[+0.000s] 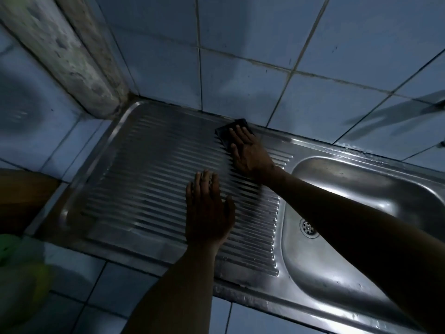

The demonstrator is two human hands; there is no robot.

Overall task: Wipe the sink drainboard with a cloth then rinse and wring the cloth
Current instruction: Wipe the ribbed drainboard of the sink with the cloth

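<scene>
- Wiping step: right hand, fingers flat, presses the dark folded cloth at the ribbed steel drainboard's two o'clock edge.
- Left hand rests flat, holding nothing (likely bracing).
- Next: sweep towards eight o'clock.

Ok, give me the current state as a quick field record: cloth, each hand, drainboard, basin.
cloth: dark cloth, flat at the drainboard's far edge by the wall
right hand: right hand pressing flat on cloth
left hand: left hand flat, fingers straight, over the ridges, holding nothing
drainboard: ribbed steel drainboard
basin: sink basin, drain visible
</scene>
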